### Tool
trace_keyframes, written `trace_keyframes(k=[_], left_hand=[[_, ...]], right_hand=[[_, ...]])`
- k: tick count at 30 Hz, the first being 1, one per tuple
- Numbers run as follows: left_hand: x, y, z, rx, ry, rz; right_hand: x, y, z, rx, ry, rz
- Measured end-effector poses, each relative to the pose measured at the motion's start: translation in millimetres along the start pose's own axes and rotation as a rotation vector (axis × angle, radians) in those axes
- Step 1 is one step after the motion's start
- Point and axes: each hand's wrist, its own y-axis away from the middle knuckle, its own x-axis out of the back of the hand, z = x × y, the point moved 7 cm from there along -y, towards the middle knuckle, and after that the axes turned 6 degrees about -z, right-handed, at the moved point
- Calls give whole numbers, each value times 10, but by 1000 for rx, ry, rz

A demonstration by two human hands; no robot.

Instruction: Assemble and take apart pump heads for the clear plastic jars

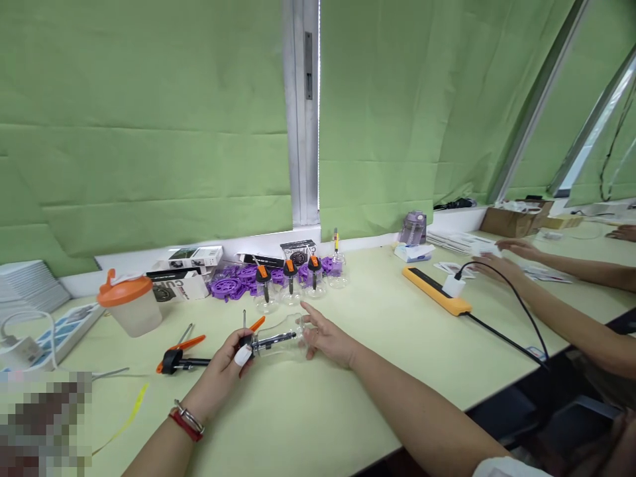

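My left hand [226, 371] pinches the black stem end of a clear glass bottle [278, 340] that lies on its side on the pale green table [348, 397]. One fingertip wears a white cover. My right hand [325, 338] cups the bottle's other end, index finger stretched out. A red band and a metal bracelet circle my left wrist. Just left of the bottle lie orange-handled tools [181, 354] and a metal rod.
Three upright glass bottles with orange-black tops [288, 281] stand behind, beside purple plastic parts [233, 281] and small boxes [183, 271]. An orange-lidded cup [130, 303] is at left. An orange power strip [437, 291] with cable lies right, near another person's arms [546, 298].
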Motion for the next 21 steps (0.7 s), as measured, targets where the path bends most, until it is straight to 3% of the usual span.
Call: trace_keyframes(k=[4, 11, 16, 21], left_hand=[[21, -4, -9, -7, 3, 4], [19, -2, -24, 14, -26, 5], [29, -5, -16, -1, -33, 22], [49, -3, -24, -6, -19, 48]], right_hand=[[-44, 33, -71, 25, -32, -69], [-46, -15, 42, -84, -62, -51], [-30, 9, -15, -29, 7, 1], [-65, 51, -88, 16, -38, -52]])
